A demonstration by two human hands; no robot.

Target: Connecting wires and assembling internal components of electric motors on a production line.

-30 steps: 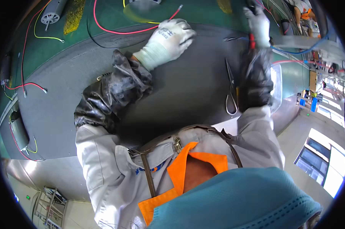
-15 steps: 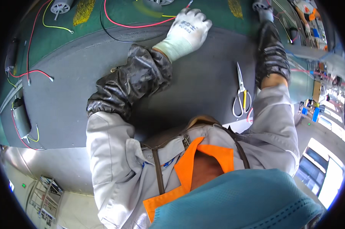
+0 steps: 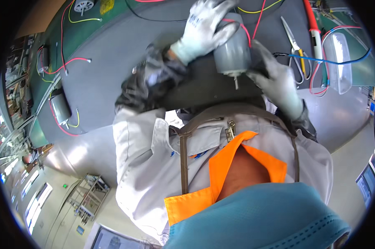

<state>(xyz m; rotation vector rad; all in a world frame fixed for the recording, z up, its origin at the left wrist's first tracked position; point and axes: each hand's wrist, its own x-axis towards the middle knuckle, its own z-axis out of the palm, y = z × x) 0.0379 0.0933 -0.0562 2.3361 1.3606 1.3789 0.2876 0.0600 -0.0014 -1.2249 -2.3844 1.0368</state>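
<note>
A grey cylindrical electric motor (image 3: 232,54) is between my hands, its thin shaft pointing towards me. My left hand (image 3: 206,31), in a white glove, grips the motor's upper left side, with the thumb across the casing. A red wire loops over the motor beside that thumb. On the right side, the gloved fingers of my right hand (image 3: 278,79) curve against the casing near the shaft end; they are somewhat blurred. Scissors (image 3: 295,47) with pale handles lie to the right of my right hand.
Right of the scissors are a red-and-white tool (image 3: 315,33), a blue cable (image 3: 345,62) and a clear plastic tray (image 3: 340,62). Further motors with leads sit at left, including a grey motor (image 3: 60,107) near the edge of the dark mat (image 3: 100,83).
My right hand has come in from the far right, and a motor is now between both hands. My left hand has moved onto it. The view has shifted, bringing the tray into sight.
</note>
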